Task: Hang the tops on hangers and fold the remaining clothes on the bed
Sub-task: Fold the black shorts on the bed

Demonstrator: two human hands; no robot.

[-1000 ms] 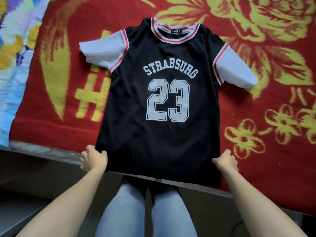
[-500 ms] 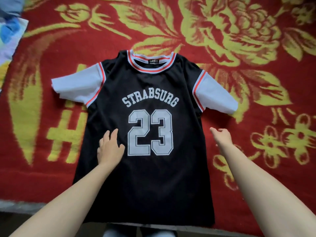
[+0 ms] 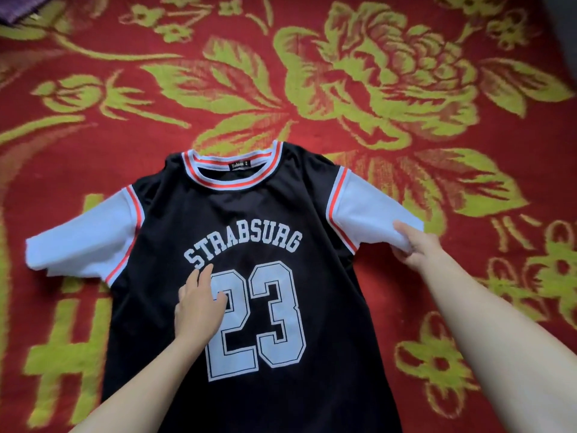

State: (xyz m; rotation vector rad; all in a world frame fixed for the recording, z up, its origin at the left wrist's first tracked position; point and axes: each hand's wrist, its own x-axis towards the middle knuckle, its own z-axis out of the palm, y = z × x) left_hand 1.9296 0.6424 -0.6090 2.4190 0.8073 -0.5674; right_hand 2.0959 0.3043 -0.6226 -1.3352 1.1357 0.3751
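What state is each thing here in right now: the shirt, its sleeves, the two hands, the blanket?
jersey: spread flat, front up, unfolded, on no hanger.
left-side sleeve: spread out, untouched.
right-side sleeve: spread out, its end pinched by the right hand.
right hand: fingers curled round that sleeve end.
left hand: fingers straight, resting on the jersey's chest.
blanket: spread out under the jersey.

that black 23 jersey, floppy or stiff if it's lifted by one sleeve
Likely floppy: the white sleeve bunches where the right hand pinches it. The jersey lies thin and flat, so probably light. The left hand pressing it suggests it may slide on the blanket.
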